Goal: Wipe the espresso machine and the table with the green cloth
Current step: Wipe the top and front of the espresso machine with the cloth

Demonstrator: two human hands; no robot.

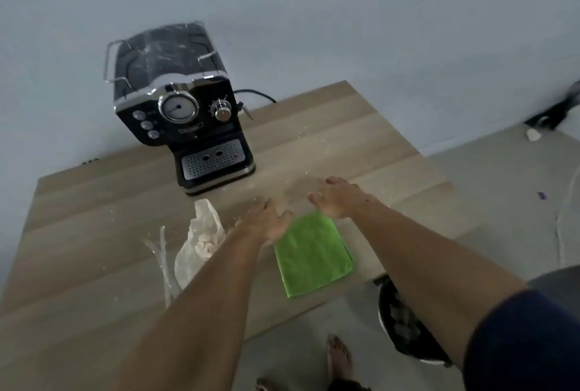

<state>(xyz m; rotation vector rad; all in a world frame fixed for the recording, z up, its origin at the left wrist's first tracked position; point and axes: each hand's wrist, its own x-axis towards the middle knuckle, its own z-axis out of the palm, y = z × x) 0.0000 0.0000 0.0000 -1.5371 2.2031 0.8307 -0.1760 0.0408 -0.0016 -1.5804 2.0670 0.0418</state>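
The folded bright-green microfibre cloth [314,254] lies flat on the light wood-grain table [94,249], near the table's front edge and in front and to the right of the black and chrome espresso machine [185,117]. Both hands are at the cloth's far edge. The left hand [266,221] rests palm-down on the far-left corner, fingers loosely spread, not closed on anything. The right hand [337,197] hovers or rests just beyond the far-right corner, fingers spread and empty; contact with the cloth cannot be confirmed.

Handling judgement: the cloth appears light, soft and limp. It offers no rigid edge and will unfold or droop when lifted. A pinch on the far edge or a bunching grasp at the centre looks suitable. It is not fragile.

White crumbs and a powdery smear [301,185] lie on the table between the cloth and the machine. A crumpled translucent plastic bag [201,240] lies just left of the cloth.
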